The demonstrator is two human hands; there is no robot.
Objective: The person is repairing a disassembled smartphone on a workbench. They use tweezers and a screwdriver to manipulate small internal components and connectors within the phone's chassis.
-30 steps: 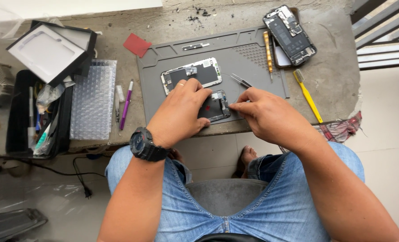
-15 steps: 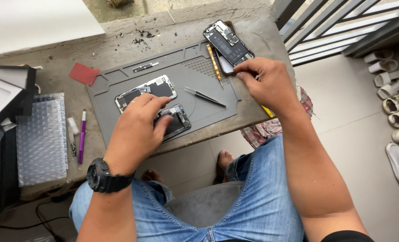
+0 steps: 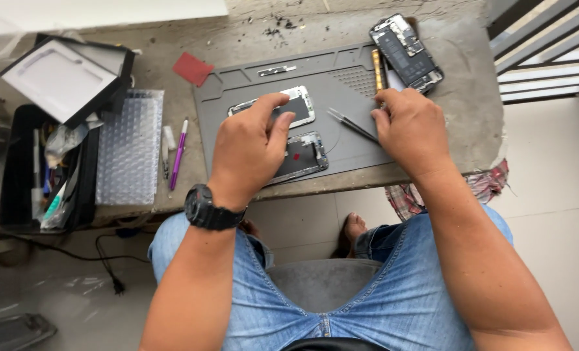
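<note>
Head view: left hand is pinching the opened phone (thin, fragile, best gripped by its edges); right hand, at three o'clock, is curling loosely beside tweezers.

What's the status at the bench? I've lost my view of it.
Left hand over the opened phone frame on the grey work mat. Right hand at the mat's right edge, beside the steel tweezers. Nothing blocking.

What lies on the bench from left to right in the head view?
Black tool tray → bubble wrap → purple pen → left hand on an opened phone → tweezers → right hand.
</note>
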